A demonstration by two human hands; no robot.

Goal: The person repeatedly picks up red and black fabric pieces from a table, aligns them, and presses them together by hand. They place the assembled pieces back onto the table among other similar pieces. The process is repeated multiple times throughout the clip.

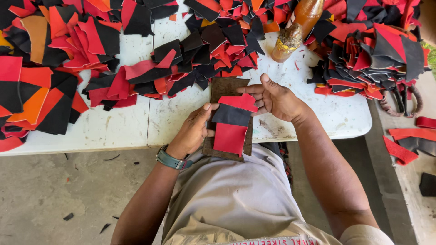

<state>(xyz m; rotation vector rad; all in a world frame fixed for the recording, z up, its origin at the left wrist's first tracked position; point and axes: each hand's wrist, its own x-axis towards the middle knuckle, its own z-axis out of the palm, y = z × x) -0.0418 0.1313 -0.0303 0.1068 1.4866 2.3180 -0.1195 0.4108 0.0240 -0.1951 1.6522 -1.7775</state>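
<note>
Red and black leather pieces (232, 119) lie flat on a stiff brown board (225, 86); our left hand (193, 131) and right hand (272, 96) pinch them together.

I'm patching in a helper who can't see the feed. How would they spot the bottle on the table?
Start at the white table, heaped with red, black and orange scraps. Look to its far edge, beyond the right hand, in the gap between two heaps. The bottle lies tilted there: amber, rounded and glossy, with a crusted neck, unlike the flat scraps around it.
</note>
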